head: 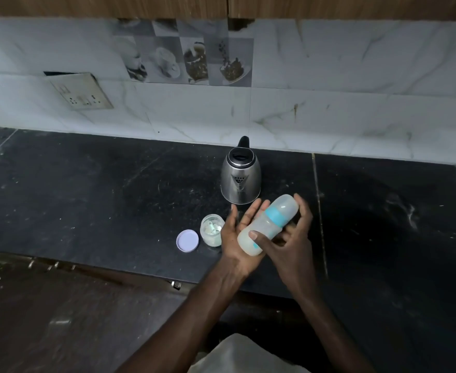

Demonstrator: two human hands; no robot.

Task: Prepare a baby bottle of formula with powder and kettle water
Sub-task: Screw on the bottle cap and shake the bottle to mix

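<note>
Two hands met on the tilted bottle [268, 224]: left hand [233, 246] flat beneath, right hand [288, 243] curled round it, over the table [87, 197] near its front edge, kettle [240, 179] just behind

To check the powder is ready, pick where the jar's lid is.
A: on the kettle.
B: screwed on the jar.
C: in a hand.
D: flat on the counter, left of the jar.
D: the lid lies flat on the counter, just left of the open jar.
</note>
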